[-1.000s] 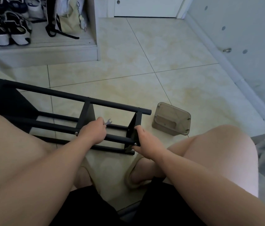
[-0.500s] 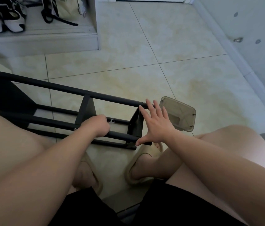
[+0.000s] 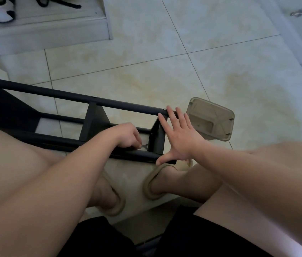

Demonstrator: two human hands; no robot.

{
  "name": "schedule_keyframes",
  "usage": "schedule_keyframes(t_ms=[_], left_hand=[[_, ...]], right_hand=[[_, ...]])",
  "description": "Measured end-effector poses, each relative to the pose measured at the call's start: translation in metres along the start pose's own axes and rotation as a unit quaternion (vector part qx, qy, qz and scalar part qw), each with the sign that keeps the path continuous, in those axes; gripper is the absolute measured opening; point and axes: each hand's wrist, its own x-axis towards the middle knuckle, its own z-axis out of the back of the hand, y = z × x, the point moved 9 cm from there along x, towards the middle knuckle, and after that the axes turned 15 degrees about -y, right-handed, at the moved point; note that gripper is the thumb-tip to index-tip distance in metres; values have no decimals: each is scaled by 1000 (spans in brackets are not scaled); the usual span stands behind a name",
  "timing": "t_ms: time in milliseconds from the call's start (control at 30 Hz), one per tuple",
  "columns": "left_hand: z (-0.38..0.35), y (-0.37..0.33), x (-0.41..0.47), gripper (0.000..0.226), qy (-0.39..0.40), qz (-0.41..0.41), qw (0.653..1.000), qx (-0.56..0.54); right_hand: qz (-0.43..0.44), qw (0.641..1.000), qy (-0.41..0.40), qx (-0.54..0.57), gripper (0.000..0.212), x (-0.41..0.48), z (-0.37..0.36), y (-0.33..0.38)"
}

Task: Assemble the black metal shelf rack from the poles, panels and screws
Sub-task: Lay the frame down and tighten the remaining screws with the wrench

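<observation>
right hand (image 3: 180, 139) opened across rack (image 3: 128, 106) end

Sits low with both bare forearms stretched forward and down to the right end of the rack (image 3: 94, 125), knees spread on either side. Curls the left hand (image 3: 128, 135) knuckles-up just inside the rack's end panel, fingertips pinching a small wrench (image 3: 144, 146) (only its tip shows). Lays the right hand (image 3: 180, 138) flat against the outside of that end, fingers (image 3: 172, 117) straight and fanned toward the rack's far pole, thumb (image 3: 165, 158) stretched back onto the near pole's tip. Bends neither wrist sharply.
</observation>
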Motion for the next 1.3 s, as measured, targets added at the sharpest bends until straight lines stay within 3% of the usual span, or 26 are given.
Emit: schedule_keyframes(t_ms=[200, 267, 400, 533, 667, 833, 967, 1300], left_hand=[[-7, -22, 6, 5, 8, -21, 998, -52], [-10, -27, 6, 9, 7, -4, 993, -119], [-20, -31, 4, 7, 32, 64, 952, -298], [-27, -26, 2, 9, 44, 127, 911, -390], [-26, -15, 2, 16, 7, 157, 901, -403], [-22, -18, 2, 16, -34, 133, 919, -370], [-20, -19, 2, 17, -55, 137, 910, -387], [-24, -23, 0, 17, -26, 138, 907, -396]], right_hand=[[0, 1000, 2, 16, 153, 1, -3, 0], [-1, 1000, 3, 17, 153, 1, -4, 0], [-4, 1000, -2, 21, 153, 1, -3, 0], [-8, 1000, -5, 24, 153, 0, -2, 0], [-9, 1000, -4, 24, 153, -1, -1, 1], [-11, 1000, -9, 25, 153, 0, -2, 2], [-10, 1000, -12, 22, 153, 0, -2, 2], [-11, 1000, -10, 28, 152, -1, 0, 3]])
